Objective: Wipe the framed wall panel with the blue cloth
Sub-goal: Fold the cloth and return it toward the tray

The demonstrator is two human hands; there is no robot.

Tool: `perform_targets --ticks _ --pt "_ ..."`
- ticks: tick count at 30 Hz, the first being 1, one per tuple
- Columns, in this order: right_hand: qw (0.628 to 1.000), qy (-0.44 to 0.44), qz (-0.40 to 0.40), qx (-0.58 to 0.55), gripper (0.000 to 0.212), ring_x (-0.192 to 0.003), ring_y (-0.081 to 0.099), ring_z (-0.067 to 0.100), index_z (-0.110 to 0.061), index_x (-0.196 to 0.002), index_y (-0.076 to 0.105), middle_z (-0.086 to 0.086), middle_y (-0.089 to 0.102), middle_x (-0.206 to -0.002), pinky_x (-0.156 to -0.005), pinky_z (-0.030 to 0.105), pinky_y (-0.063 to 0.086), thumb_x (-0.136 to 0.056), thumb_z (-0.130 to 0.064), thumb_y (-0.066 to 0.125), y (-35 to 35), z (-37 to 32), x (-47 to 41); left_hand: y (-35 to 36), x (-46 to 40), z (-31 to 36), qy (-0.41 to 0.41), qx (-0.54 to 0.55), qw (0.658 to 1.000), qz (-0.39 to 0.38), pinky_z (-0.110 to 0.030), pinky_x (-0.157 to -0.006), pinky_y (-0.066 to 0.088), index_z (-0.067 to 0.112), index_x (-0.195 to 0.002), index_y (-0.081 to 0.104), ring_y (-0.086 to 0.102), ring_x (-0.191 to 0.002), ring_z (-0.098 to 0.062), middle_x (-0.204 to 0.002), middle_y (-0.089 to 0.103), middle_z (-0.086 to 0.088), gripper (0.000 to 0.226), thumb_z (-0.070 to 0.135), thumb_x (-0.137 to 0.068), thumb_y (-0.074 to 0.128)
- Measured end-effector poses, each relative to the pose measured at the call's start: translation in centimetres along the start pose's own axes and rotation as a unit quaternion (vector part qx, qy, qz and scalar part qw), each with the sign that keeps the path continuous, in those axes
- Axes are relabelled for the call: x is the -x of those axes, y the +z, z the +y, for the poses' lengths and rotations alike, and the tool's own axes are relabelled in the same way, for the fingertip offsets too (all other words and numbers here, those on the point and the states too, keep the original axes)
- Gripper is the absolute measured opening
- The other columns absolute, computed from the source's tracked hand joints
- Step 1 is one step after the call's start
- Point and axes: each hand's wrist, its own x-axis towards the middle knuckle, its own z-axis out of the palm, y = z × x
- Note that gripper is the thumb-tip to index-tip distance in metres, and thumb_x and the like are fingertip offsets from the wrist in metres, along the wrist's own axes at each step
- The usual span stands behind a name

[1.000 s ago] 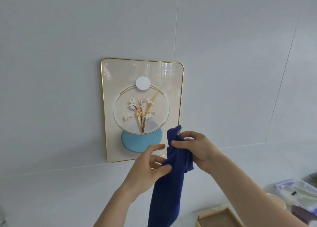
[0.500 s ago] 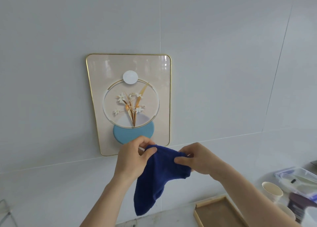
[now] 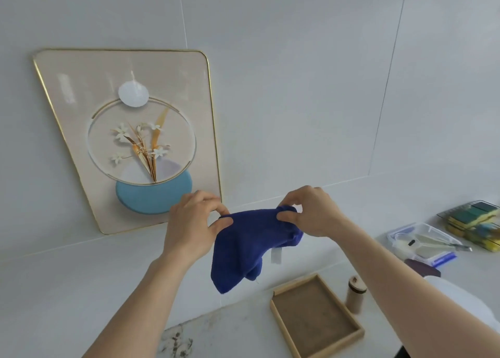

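Observation:
A gold-framed wall panel (image 3: 81,92) with a flower picture hangs on the pale tiled wall at the left. The dark blue cloth (image 3: 249,244) hangs in the air just right of the panel's lower corner, stretched between both hands, apart from the panel. My left hand (image 3: 193,227) pinches the cloth's left top edge, in front of the panel's bottom right corner. The cloth's right top edge is pinched by my right hand (image 3: 311,211). A small white label dangles from the cloth.
On the counter below stands a shallow wooden tray (image 3: 281,319), with a small wooden cylinder (image 3: 355,292) beside it. Further right lie a clear plastic box (image 3: 422,241) with tools and a rack of sponges (image 3: 476,222). A stained counter patch shows near the bottom.
The view has swung so the panel sits further left. Both hands have spread apart, stretching the cloth out wider, and they now sit right of the panel's lower corner.

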Motion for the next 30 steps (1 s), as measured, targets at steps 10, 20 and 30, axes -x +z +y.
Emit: perform_targets --ticks 10,20,30 --pt "0.993 0.022 -0.08 0.086 0.018 -0.104 0.062 0.023 -0.03 -0.107 0.076 -0.005 0.07 -0.11 -0.087 0.039 0.053 -0.092 -0.033 0.065 0.9 8.8 -0.2 10.3 0.3 3.1 -0.02 -0.005 0.995 -0.093 -0.046 -0.126 -0.002 0.04 -0.086 0.073 0.015 -0.155 -0.019 -0.156 0.044 0.013 0.009 0.047 -0.09 0.07" --pt "0.983 0.082 -0.125 0.104 0.02 -0.091 0.053 0.021 -0.026 -0.109 0.075 -0.004 0.066 -0.108 -0.079 0.032 0.039 -0.093 -0.029 0.063 5.6 17.8 -1.8 22.6 1.2 5.5 -0.053 -0.041 0.978 -0.199 -0.055 -0.124 -0.017 0.04 -0.089 0.069 -0.01 -0.159 -0.023 -0.17 0.017 0.014 0.012 0.051 -0.092 0.065" --pt "0.978 0.109 -0.146 0.097 0.017 -0.11 0.059 0.027 -0.019 -0.112 0.068 0.002 0.064 -0.119 -0.078 0.037 0.046 -0.1 -0.024 0.056 16.5 27.4 0.3 34.2 4.7 3.8 -0.091 -0.059 0.951 -0.291 -0.05 -0.129 -0.006 0.036 -0.094 0.068 0.006 -0.159 -0.021 -0.169 0.025 0.013 0.011 0.045 -0.095 0.063"
